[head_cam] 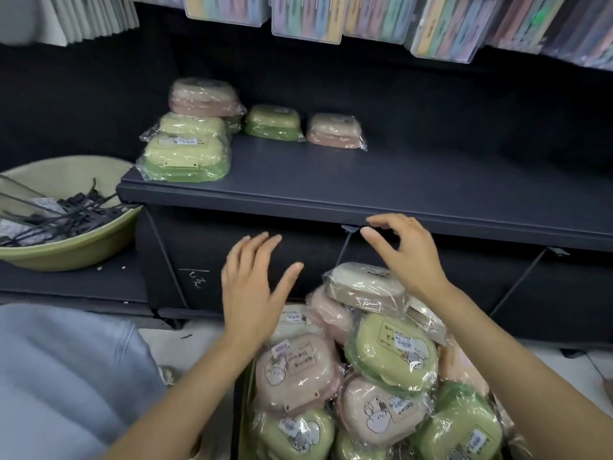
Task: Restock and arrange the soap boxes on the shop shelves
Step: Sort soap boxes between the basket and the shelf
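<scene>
Head view: a person faces a dark shop shelf (365,194), both bare hands raised over a heap of wrapped soap boxes.
Left hand (252,287): at 6 o'clock of centre, fingers spread and straight, holding nothing, hovering just above the near-left edge of the heap.
Right hand (404,257): at 4 o'clock of centre, fingers loosely curved with thumb apart, gripping nothing, poised just over the topmost beige soap box (365,287); a ring shows on one finger.
Heap of soap boxes (374,376): at 5 o'clock, pink and green boxes in clear film, piled loosely and tilted, stickers and cartoon prints facing up; a green soap box (393,353) leans beneath the beige one, a pink soap box (295,373) lies at the heap's left.
Shelf stock: at 10 o'clock, a front green box (185,159) at the shelf's front-left corner, a second green box (192,126) just behind it, and a pink box (204,96) stacked higher at the back.
Back row: at 12 o'clock, a single green box (272,122) and, just to its right, a pink-beige box (335,131), apart from each other.
Basin (83,247): at 9 o'clock, olive-green, holding black hooks (66,214), left of the shelf.
Upper shelf: at 1 o'clock, pastel packs (308,14) hanging in a row.
Grey cloth (66,376): at 7 o'clock, blurred.
</scene>
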